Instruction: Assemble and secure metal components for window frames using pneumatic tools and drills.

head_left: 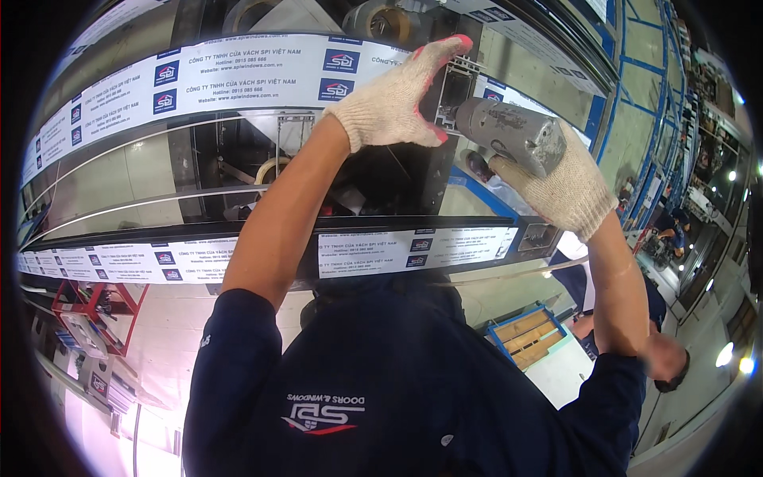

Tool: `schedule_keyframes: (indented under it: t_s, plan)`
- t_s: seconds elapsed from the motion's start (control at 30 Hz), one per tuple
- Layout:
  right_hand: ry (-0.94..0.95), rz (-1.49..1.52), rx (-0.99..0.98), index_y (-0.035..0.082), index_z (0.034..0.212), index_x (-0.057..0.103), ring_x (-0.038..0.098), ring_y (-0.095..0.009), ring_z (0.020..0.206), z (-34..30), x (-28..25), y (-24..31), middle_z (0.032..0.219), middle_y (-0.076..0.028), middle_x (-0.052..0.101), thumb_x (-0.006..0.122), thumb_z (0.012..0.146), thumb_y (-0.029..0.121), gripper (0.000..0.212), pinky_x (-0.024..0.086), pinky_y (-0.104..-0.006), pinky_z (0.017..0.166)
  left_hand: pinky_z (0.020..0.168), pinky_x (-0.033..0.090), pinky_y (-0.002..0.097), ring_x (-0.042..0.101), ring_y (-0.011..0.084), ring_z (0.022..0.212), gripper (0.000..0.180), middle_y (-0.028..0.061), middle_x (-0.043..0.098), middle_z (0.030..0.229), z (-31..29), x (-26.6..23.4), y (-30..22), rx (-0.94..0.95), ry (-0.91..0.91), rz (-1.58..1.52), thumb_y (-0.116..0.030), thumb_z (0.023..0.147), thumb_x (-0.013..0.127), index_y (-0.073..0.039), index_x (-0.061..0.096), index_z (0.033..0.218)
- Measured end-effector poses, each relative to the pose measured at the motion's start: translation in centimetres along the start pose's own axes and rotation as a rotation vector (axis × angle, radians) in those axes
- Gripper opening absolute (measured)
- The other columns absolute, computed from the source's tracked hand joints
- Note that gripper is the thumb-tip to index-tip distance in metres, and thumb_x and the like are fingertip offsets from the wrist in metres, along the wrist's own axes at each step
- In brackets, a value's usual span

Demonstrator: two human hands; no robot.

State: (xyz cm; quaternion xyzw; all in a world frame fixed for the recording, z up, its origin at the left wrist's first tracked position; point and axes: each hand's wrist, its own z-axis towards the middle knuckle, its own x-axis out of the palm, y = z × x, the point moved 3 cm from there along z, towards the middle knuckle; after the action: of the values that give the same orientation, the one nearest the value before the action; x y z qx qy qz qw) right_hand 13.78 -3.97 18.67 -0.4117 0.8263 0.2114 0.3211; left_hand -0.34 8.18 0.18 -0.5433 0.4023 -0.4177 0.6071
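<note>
My left hand (389, 99), in a white knit glove with red fingertips, spreads its thumb and fingers in a wide C beside the end of a metal profile (458, 91). Whether the fingertips press on it, I cannot tell. In the same kind of glove, my right hand (568, 183) is closed around a worn grey power drill (509, 127). The drill's front end points left at the profile end, between my two hands. My palm and fingers hide most of its grip. Long frame bars (238, 75) covered in printed white film run leftward from there.
Another film-covered bar (413, 250) crosses close to my body. A roll of tape (381, 24) lies at the far side. Blue racks (648, 79) stand at right; a red cart (99, 310) is at lower left. A co-worker (664, 358) is behind my right arm.
</note>
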Motion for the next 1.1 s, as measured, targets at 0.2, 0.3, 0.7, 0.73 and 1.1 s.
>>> schedule_keyframes:
  t_s: [0.2, 0.3, 0.7, 0.73, 1.1]
  plan:
    - [-0.033, -0.027, 0.011, -0.006, 0.125, 0.07, 0.075, -0.034, 0.11, -0.1, 0.2, -0.4, 0.116, -0.023, 0.074, 0.082, 0.09, 0.049, 0.066, 0.06, -0.0431, 0.1, 0.138, 0.025, 0.0452, 0.031, 0.0311, 0.166, 0.13, 0.0148, 0.033, 0.178, 0.1, 0.2, 0.2, 0.027, 0.002, -0.049, -0.015, 0.069, 0.097, -0.013, 0.02, 0.175]
    - [0.012, -0.029, -0.014, -0.004, 0.125, 0.071, 0.075, -0.034, 0.109, 0.1, -0.3, 0.3, 0.116, -0.022, 0.074, 0.083, 0.089, 0.048, 0.064, 0.06, -0.043, 0.1, 0.138, 0.025, 0.0452, 0.031, 0.0312, 0.166, 0.13, 0.0143, 0.033, 0.177, 0.0, 0.0, 0.3, 0.024, 0.002, -0.043, -0.015, 0.069, 0.096, -0.014, 0.021, 0.175]
    - [-0.019, 0.02, -0.041, -0.001, 0.127, 0.074, 0.074, -0.034, 0.109, -0.6, -0.4, -0.3, 0.117, -0.021, 0.075, 0.082, 0.09, 0.049, 0.062, 0.059, -0.0435, 0.099, 0.138, 0.026, 0.0458, 0.034, 0.0325, 0.165, 0.129, 0.0145, 0.035, 0.177, -0.3, 0.0, 0.0, 0.016, -0.016, -0.03, -0.02, 0.069, 0.096, -0.015, 0.022, 0.174]
    - [-0.022, 0.022, -0.039, -0.001, 0.127, 0.074, 0.074, -0.034, 0.109, -0.5, -0.5, -0.3, 0.117, -0.021, 0.075, 0.082, 0.09, 0.049, 0.062, 0.059, -0.0435, 0.099, 0.138, 0.026, 0.0458, 0.035, 0.0327, 0.165, 0.129, 0.0144, 0.036, 0.177, -0.3, 0.0, -0.1, 0.002, -0.019, -0.033, -0.021, 0.069, 0.097, -0.016, 0.023, 0.174]
    - [-0.088, 0.407, -0.022, -0.002, 0.136, 0.066, 0.075, -0.021, 0.091, -6.3, -2.5, -1.0, 0.109, -0.014, 0.078, 0.089, 0.092, 0.027, 0.058, 0.062, -0.0346, 0.082, 0.136, 0.028, 0.0484, 0.037, 0.0389, 0.162, 0.13, 0.0197, 0.038, 0.175, -0.6, 0.7, 0.3, 0.075, -0.084, 0.279, -0.034, 0.069, 0.098, -0.012, 0.024, 0.174]
